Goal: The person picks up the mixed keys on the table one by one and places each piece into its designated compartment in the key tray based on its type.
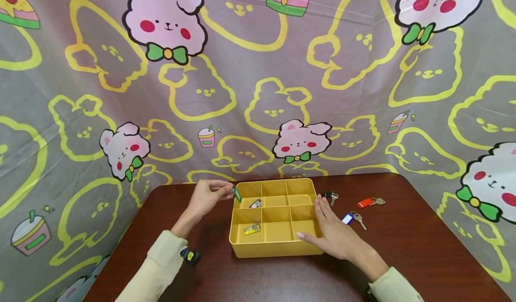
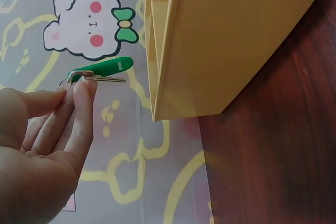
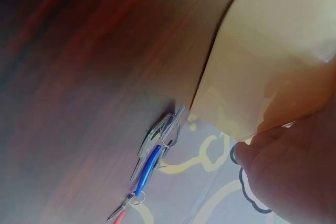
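Observation:
My left hand pinches the ring end of a key with a green tag between thumb and fingertips. It holds that key in the air at the back left corner of a yellow divided box. A key with a yellow tag lies in the front left compartment, and another key, its tag hard to make out, lies in the back left one. My right hand rests against the box's right side with long, straight fingers, the thumb reaching over the rim.
Right of the box on the brown table lie keys with a black tag, a red tag and a blue tag. A patterned curtain hangs behind the table and along its sides.

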`<state>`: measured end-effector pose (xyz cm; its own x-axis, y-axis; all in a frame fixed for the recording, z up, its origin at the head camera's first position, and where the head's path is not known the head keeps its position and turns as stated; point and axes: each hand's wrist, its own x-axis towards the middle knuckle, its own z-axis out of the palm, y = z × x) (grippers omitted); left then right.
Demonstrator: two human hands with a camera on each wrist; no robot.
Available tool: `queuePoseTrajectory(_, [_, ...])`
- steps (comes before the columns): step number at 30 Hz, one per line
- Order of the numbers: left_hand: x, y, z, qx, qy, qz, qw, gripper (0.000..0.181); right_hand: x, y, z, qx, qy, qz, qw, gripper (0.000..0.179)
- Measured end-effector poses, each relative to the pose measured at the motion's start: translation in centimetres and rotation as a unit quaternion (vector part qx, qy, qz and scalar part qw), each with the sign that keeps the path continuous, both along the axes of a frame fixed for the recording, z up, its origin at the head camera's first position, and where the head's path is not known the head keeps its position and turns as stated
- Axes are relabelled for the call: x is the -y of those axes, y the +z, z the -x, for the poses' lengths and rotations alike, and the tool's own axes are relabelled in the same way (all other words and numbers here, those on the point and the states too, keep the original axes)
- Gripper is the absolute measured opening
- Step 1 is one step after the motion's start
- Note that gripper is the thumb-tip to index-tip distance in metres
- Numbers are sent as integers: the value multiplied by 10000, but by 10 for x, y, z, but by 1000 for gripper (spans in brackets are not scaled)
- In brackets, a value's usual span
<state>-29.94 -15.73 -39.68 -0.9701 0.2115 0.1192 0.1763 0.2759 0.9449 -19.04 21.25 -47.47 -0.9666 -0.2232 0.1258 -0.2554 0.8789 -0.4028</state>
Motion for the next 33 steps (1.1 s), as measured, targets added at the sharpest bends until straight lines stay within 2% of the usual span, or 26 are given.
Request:
queuePoseTrajectory(5, [-7,2,-1,-34,-65,216,9997,22,0,1,0,-7,-4,25,10000,121])
queuePoseTrajectory(11, [-14,4,1,-21,-62,279,9996,22,0,2,0,1,13,28,10000,121])
queuePoseTrajectory(24, [-27,12,1,-27,-265,280,9993,19,1,0,-1,-4,28,68,10000,121])
queuePoseTrajectory(33, [-34,16,7,33,-329,196,9993,18,1,1,-1,-22,37,83,10000,122])
